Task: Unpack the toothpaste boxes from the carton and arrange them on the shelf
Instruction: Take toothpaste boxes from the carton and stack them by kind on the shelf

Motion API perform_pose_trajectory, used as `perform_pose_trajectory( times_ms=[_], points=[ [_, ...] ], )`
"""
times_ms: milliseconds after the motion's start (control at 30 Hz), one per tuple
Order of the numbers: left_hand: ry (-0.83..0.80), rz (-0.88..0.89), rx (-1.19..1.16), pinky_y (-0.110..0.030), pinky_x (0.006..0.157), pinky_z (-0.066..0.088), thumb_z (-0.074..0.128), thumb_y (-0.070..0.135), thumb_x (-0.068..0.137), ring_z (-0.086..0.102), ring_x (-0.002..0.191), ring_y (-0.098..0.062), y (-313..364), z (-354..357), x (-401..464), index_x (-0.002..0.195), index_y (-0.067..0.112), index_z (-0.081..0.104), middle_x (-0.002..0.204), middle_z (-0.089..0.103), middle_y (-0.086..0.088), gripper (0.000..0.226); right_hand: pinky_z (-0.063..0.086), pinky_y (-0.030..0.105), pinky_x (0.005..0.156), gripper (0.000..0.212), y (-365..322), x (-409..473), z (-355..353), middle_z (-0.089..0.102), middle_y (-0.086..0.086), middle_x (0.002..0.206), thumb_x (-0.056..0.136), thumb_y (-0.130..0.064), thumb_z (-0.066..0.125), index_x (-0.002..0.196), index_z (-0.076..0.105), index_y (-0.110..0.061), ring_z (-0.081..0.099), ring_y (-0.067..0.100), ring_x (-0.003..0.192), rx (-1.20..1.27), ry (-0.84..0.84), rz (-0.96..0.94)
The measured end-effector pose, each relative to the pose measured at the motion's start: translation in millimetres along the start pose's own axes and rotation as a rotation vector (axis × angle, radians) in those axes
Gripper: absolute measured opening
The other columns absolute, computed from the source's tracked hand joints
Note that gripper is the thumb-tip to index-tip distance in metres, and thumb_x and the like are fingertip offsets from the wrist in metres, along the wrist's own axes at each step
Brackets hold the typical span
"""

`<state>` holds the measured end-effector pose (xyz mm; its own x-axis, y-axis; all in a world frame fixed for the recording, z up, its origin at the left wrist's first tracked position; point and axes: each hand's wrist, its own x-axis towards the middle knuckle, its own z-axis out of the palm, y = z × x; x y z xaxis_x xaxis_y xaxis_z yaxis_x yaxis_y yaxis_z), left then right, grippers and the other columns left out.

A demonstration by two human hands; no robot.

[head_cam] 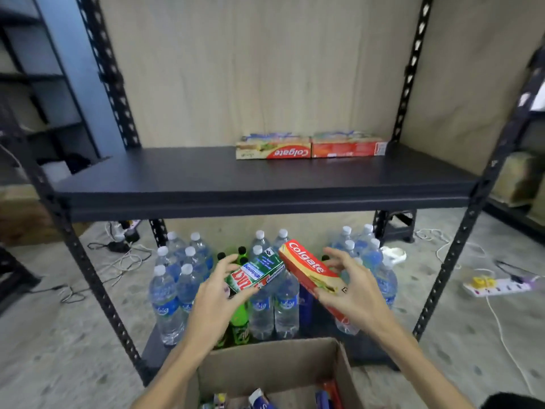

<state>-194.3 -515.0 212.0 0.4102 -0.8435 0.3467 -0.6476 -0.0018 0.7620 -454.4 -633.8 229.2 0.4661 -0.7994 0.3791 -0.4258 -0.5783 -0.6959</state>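
My left hand [219, 286] grips a green toothpaste box [256, 271] below the shelf's front edge. My right hand [346, 286] holds a red Colgate box [309, 268], tilted down to the right. The two held boxes meet end to end. On the dark shelf board [206, 178], toward the back right, two toothpaste boxes lie end to end: a Colgate box [272, 150] and a red box [349, 147]. The open cardboard carton [274, 366] sits at the bottom centre with several more packets inside, mostly cut off by the frame.
Several water bottles [168, 293] and green soda bottles [239, 320] stand on the lower shelf behind my hands. Black perforated uprights [451, 255] frame the rack. Cables and a power strip [498, 286] lie on the concrete floor at right.
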Motion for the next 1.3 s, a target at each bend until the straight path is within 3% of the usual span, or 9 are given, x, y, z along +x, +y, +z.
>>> perform_pose_trajectory(
  times_ms=[133,267,500,633,700,867,1067,1233,1300],
  points=[
    [-0.011,0.108,0.041,-0.034,0.096,0.052,0.077,0.048,0.083,0.059,0.114,0.005,46.2,-35.6,28.9,0.133,0.047,0.047,0.122,0.06,0.034,0.059,0.042,0.003,0.082,0.075,-30.5,29.6,-59.8,0.065,-0.012,0.118,0.072,-0.021,0.085,0.137,0.05,-0.033,0.057,-0.007,0.111,-0.029,-0.004,-0.083],
    [0.001,0.208,0.079,-0.031,0.095,0.052,0.077,0.041,0.085,0.06,0.111,0.006,85.7,-63.2,52.6,0.127,0.044,0.057,0.12,0.061,0.033,0.046,0.045,0.02,0.092,0.071,-56.2,50.4,-106.2,0.065,-0.022,0.116,0.073,-0.024,0.085,0.134,0.052,-0.04,0.058,-0.001,0.113,-0.091,-0.016,-0.148],
    [-0.003,0.323,0.197,-0.032,0.093,0.051,0.072,0.043,0.089,0.059,0.11,0.001,132.8,-88.4,96.2,0.129,0.036,0.061,0.121,0.062,0.026,0.042,0.051,0.028,0.097,0.064,-83.8,90.0,-156.3,0.064,-0.019,0.122,0.077,-0.031,0.084,0.132,0.054,-0.043,0.058,0.0,0.116,-0.108,-0.063,-0.182],
    [-0.054,0.339,0.356,-0.033,0.095,0.05,0.064,0.05,0.093,0.057,0.112,0.002,149.8,-87.8,131.1,0.134,0.039,0.052,0.127,0.057,0.026,0.044,0.031,0.032,0.109,0.05,-88.4,121.9,-169.6,0.051,-0.024,0.121,0.089,-0.031,0.071,0.133,0.052,-0.045,0.031,-0.024,0.108,-0.311,-0.064,-0.161],
    [-0.072,0.343,0.457,-0.029,0.092,0.047,0.061,0.048,0.095,0.056,0.114,-0.001,155.9,-83.7,143.8,0.136,0.037,0.05,0.132,0.055,0.024,0.044,0.02,0.028,0.102,0.043,-85.9,136.9,-172.5,0.043,-0.024,0.114,0.094,-0.03,0.064,0.133,0.05,-0.044,0.025,-0.013,0.091,-0.417,-0.084,-0.161],
    [-0.115,0.334,0.521,-0.035,0.096,0.047,0.059,0.043,0.097,0.055,0.123,-0.013,154.2,-56.1,191.6,0.138,0.034,0.05,0.142,0.054,0.014,0.042,0.014,0.038,0.112,0.039,-49.8,186.4,-171.3,0.045,-0.01,0.137,0.099,-0.032,0.055,0.128,0.047,-0.057,0.027,0.016,0.119,-0.478,-0.149,-0.064],
    [-0.087,0.377,0.507,-0.031,0.112,0.035,0.054,0.037,0.102,0.044,0.138,-0.014,135.1,-15.8,245.0,0.146,0.028,0.05,0.149,0.051,0.008,0.045,0.009,0.047,0.118,0.064,2.0,227.0,-171.9,0.034,-0.013,0.143,0.099,-0.014,0.043,0.12,0.04,-0.074,0.021,0.026,0.139,-0.396,-0.142,0.025],
    [-0.031,0.489,0.56,-0.034,0.117,0.029,0.05,0.035,0.104,0.038,0.141,-0.015,122.6,9.7,273.9,0.146,0.028,0.051,0.149,0.046,0.007,0.043,0.012,0.047,0.118,0.039,20.1,245.2,-161.6,0.039,-0.025,0.146,0.095,-0.049,0.06,0.127,0.047,-0.068,0.019,0.011,0.144,-0.299,-0.08,-0.028],
    [-0.027,0.495,0.57,-0.036,0.118,0.027,0.049,0.038,0.104,0.032,0.142,-0.016,118.4,13.7,284.0,0.146,0.03,0.051,0.149,0.04,0.004,0.043,0.015,0.047,0.115,0.045,22.7,251.1,-155.2,0.038,-0.025,0.147,0.088,-0.062,0.061,0.131,0.049,-0.061,0.02,0.012,0.142,-0.315,-0.038,-0.035]
  ],
)
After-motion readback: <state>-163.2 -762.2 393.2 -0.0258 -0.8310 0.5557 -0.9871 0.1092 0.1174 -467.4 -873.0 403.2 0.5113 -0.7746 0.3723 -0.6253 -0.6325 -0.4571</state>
